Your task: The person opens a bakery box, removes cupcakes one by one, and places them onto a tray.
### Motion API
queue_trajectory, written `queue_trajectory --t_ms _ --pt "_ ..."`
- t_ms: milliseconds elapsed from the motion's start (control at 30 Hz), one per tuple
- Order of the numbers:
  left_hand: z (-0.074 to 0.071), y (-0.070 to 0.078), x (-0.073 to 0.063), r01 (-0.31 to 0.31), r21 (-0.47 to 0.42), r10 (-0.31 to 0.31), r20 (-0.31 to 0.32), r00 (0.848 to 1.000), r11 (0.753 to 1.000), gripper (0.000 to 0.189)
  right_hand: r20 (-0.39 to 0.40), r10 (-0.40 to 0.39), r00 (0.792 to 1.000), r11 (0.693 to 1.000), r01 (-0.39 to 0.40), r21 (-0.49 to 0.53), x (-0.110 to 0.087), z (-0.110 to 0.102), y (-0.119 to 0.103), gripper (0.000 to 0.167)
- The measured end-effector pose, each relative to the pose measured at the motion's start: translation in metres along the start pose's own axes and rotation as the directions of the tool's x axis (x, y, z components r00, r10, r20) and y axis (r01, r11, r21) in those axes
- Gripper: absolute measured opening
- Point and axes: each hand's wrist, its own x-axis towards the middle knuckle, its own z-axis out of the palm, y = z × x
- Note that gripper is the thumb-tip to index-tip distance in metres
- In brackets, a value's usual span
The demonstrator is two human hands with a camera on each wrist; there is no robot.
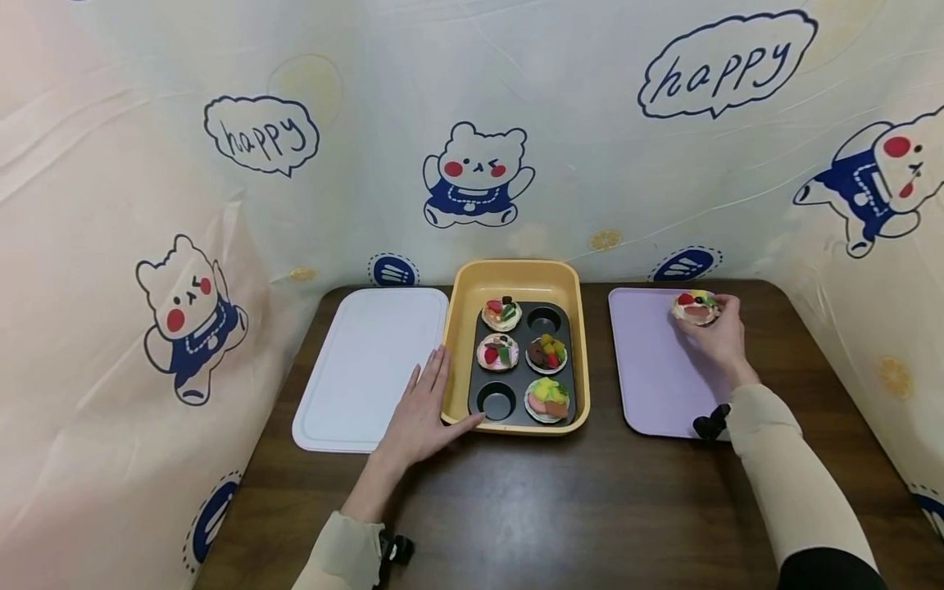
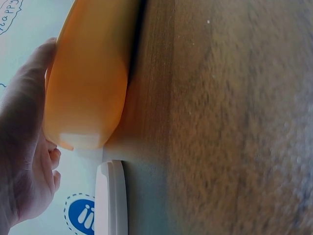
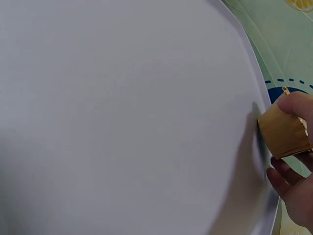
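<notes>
My right hand [image 1: 714,334] pinches a fruit-topped cupcake [image 1: 695,307] between thumb and fingers, over the far right part of a purple tray [image 1: 649,369]. Up close in the right wrist view, the cupcake's brown paper cup [image 3: 283,132] shows, tilted. With fingers straight, my left hand [image 1: 416,414] rests on the near left corner of a yellow tray [image 1: 583,352]. Inside this tray sits a dark muffin tin [image 1: 522,328] holding several cupcakes with differing toppings, such as one with yellow and pink pieces [image 1: 547,400]. Dark insides show in the tin's far right and near left cups.
A white tray [image 1: 361,369] lies left of the yellow tray, on a brown wooden table [image 1: 546,500]. Behind and at both sides hangs a printed cloth [image 1: 369,164] with cartoon bears, reaching the table's far edge.
</notes>
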Motion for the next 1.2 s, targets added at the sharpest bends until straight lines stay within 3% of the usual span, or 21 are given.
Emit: queue_trajectory --t_ms 400,733,1200 --pt "-0.001 0.003 -0.001 -0.007 -0.031 0.007 -0.008 1.0 1.0 0.128 -0.026 0.01 1.0 1.0 -0.01 -0.013 0.002 0.0 -0.003 0.084" --pt "-0.001 0.001 -0.004 -0.009 -0.037 0.009 -0.011 1.0 0.999 0.128 0.007 0.014 1.0 0.999 -0.014 -0.047 0.002 -0.008 0.004 0.088" --pt "0.0 0.001 -0.005 -0.005 -0.055 0.004 -0.01 1.0 0.998 0.127 0.06 -0.09 0.994 0.977 0.1 -0.188 0.006 -0.015 0.007 0.094"
